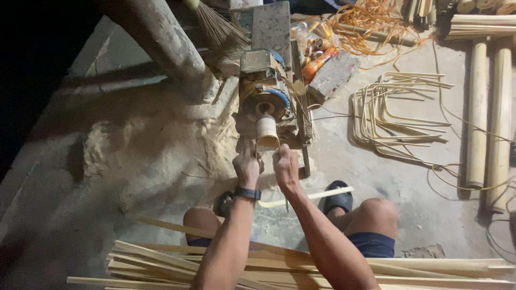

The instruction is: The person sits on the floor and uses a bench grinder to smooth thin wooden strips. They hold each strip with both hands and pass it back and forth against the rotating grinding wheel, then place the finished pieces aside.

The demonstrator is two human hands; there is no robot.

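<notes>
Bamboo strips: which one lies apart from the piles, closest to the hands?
The single pale strip lying on the floor between the sandalled feet, just under the right hand; the others are stacked across the lap or bent in a heap.

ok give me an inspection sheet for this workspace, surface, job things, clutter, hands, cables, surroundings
surface: grey concrete floor with a spread of pale sawdust at left
job's things: motor-driven sanding drum; thin bamboo strip below the hands; stack of bamboo slats across the lap
clutter: bent bamboo strips, two bamboo poles, broom, bottles
hands: left hand and right hand both closed close under the drum; what they pinch is too small to tell
cables: tangled orange cord; thin wire over the poles
surroundings: thick post; dark at far left
</notes>
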